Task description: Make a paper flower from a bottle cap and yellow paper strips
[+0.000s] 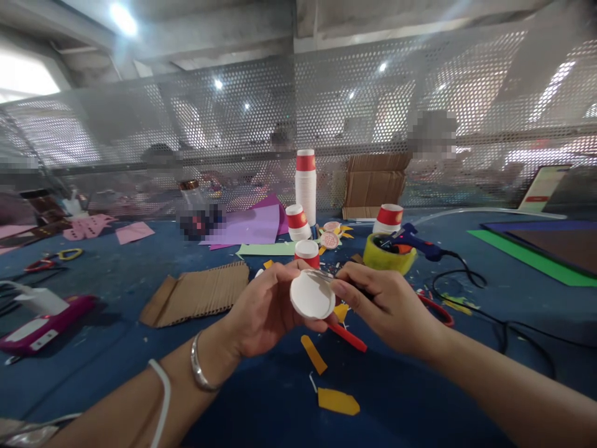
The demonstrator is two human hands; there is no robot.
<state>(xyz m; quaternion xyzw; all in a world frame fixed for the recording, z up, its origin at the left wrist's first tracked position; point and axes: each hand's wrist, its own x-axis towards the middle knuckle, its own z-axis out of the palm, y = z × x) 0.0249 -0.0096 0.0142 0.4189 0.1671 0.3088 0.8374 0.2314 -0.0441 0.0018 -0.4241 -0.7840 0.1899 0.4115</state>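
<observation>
My left hand (275, 305) is closed around the rim of a shallow white paper cup piece (312, 295), whose round open face is turned toward me. My right hand (387, 305) pinches a thin tool with a metal tip (324, 274) and a dark handle, mostly hidden by the fingers. The tip lies at the upper edge of the cup piece; whether it cuts in I cannot tell. Just behind stands a red and white paper cup (306, 252), upside down. Below the hands lie a red strip (349, 337) and yellow paper pieces (338, 401).
A tall cup stack (306, 186) stands at the back. On the right, a blue glue gun (415, 241) rests on a yellow tape roll (389, 255), its cable trailing across the table. Corrugated cardboard (198, 295) and a purple power strip (51, 323) lie on the left.
</observation>
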